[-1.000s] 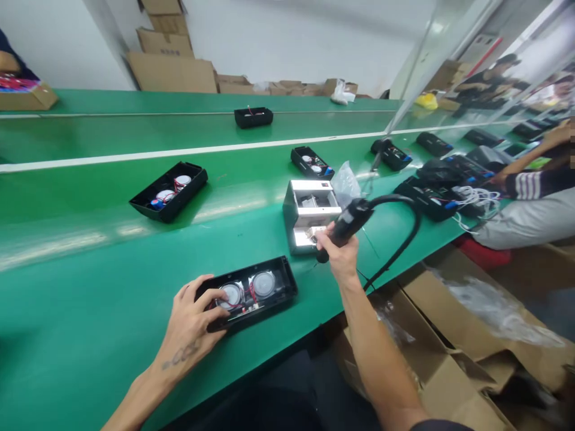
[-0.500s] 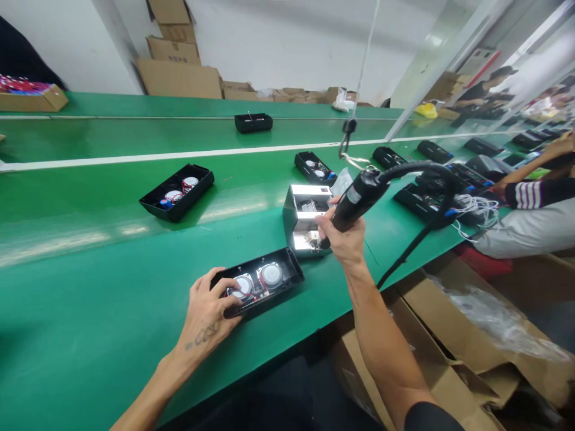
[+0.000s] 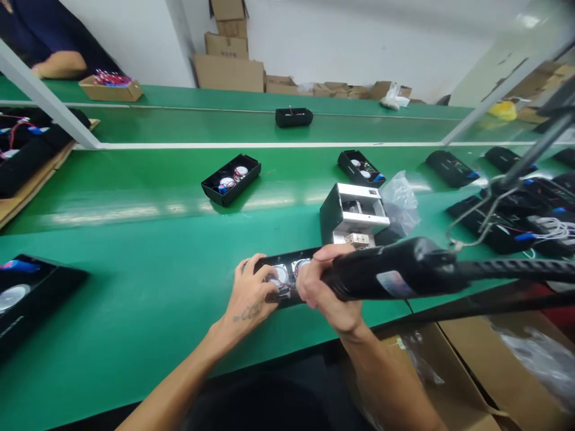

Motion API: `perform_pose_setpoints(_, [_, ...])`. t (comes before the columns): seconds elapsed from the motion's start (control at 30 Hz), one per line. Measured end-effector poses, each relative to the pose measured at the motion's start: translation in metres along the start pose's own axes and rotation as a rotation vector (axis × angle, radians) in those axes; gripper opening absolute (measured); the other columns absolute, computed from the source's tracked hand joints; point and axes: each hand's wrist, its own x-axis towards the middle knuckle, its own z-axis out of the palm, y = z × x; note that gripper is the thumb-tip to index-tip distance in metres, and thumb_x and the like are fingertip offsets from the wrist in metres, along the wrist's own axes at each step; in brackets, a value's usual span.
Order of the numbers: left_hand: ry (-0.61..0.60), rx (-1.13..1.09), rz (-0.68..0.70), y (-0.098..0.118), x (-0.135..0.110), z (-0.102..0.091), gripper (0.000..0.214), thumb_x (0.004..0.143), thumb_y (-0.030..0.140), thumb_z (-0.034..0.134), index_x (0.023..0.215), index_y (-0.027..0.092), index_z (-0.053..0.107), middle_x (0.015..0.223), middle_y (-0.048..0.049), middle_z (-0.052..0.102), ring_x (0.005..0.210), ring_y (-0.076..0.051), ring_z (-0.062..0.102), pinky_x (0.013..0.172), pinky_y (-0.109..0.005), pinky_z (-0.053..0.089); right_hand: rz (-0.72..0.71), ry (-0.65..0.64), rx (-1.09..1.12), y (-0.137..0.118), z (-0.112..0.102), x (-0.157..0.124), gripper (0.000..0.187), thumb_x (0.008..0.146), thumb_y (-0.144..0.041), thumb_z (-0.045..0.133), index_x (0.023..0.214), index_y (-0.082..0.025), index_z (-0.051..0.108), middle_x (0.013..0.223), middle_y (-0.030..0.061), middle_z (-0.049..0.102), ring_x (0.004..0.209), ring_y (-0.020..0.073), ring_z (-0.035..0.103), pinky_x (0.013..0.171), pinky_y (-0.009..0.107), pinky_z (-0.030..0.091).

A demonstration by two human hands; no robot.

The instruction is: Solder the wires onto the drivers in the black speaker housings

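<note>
A black speaker housing (image 3: 287, 270) with two round white speakers lies on the green conveyor belt (image 3: 148, 275) near its front edge. My left hand (image 3: 250, 296) presses on its left end, fingers curled over the rim and one speaker. My right hand (image 3: 324, 293) is wrapped round a black electric screwdriver (image 3: 395, 276), which lies almost level over the housing's right half, its cable running off to the right. The driver's tip is hidden behind my hand.
A small metal screw dispenser box (image 3: 354, 214) and a clear plastic bag (image 3: 401, 200) stand just behind. More open housings (image 3: 231, 179) lie along the belt, one at the near left (image 3: 27, 293). Cardboard boxes (image 3: 453, 371) sit below the front edge. Another person's arm (image 3: 58, 63) rests far left.
My right hand has brought the screwdriver from the dispenser box down over the housing and tipped it level. The view has swung left; my left hand stays on the housing.
</note>
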Motion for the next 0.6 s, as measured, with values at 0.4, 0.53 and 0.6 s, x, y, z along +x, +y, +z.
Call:
perform_pose_setpoints(0.4, [-0.027, -0.012, -0.025, -0.003, -0.002, 0.005, 0.016, 0.081, 0.024, 0.076, 0.096, 0.030, 0.077, 0.126, -0.0036, 0.070, 0.141, -0.039, 0.041, 0.112, -0.063, 0.036, 0.000, -0.063, -0.070, 0.014, 0.017, 0.007, 0.030, 0.090, -0.020, 0.071, 0.112, -0.029, 0.053, 0.057, -0.0117, 0.051, 0.047, 0.0115, 0.051, 0.049, 0.029, 0.045])
perform_pose_setpoints(0.53, [-0.025, -0.020, -0.032, -0.003, -0.001, 0.004, 0.015, 0.084, 0.026, 0.073, 0.098, 0.030, 0.077, 0.128, -0.0046, 0.069, 0.140, -0.040, 0.043, 0.110, -0.065, 0.037, 0.008, -0.071, -0.079, 0.017, 0.019, 0.007, 0.029, 0.089, -0.020, 0.072, 0.109, -0.028, 0.052, 0.059, -0.0116, 0.052, 0.048, 0.0111, 0.051, 0.052, 0.030, 0.049])
perform_pose_setpoints(0.6, [-0.026, -0.025, -0.027, -0.002, 0.000, 0.003, 0.014, 0.085, 0.027, 0.072, 0.098, 0.030, 0.077, 0.128, -0.0048, 0.069, 0.139, -0.040, 0.043, 0.110, -0.064, 0.037, 0.007, -0.068, -0.089, 0.018, 0.021, 0.007, 0.028, 0.089, -0.021, 0.072, 0.107, -0.028, 0.052, 0.061, -0.0112, 0.053, 0.049, 0.0115, 0.052, 0.056, 0.031, 0.052])
